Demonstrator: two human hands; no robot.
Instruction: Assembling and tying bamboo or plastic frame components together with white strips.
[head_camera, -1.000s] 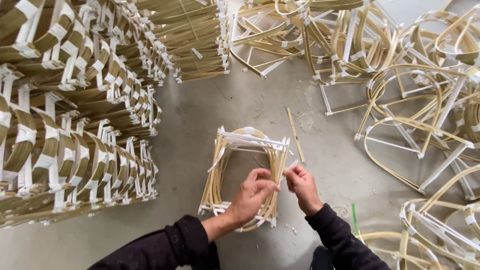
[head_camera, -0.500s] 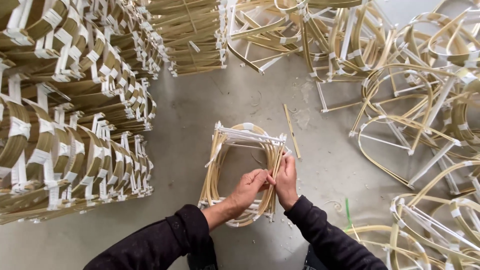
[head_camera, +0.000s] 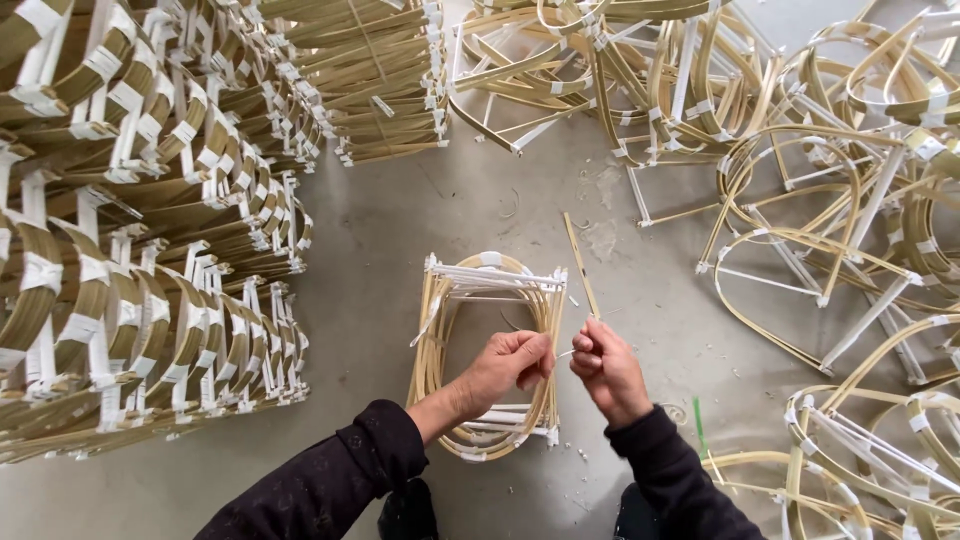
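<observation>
— On the concrete floor (head_camera: 420, 230) in front of me, what lies there?

— A small stack of bamboo frames (head_camera: 487, 355), flat on the floor between my forearms, so the side strips face up where I can reach them.

— And your hands?

— My left hand (head_camera: 505, 368) is curled closed over the right-hand edge of the stack, pinning the strips together. My right hand (head_camera: 604, 368) is just beside it, fingers pinched narrow around something thin and pale; I cannot tell what it is. The two hands nearly touch.

— The loose stick?

— A single bamboo strip (head_camera: 581, 265) lies just beside the stack, near my right hand.

— The rest?

— Tall piles of bound frames (head_camera: 140, 260) at my left, packed tight. A looser tangle of arched frames (head_camera: 820, 200) is spread to my right.
</observation>
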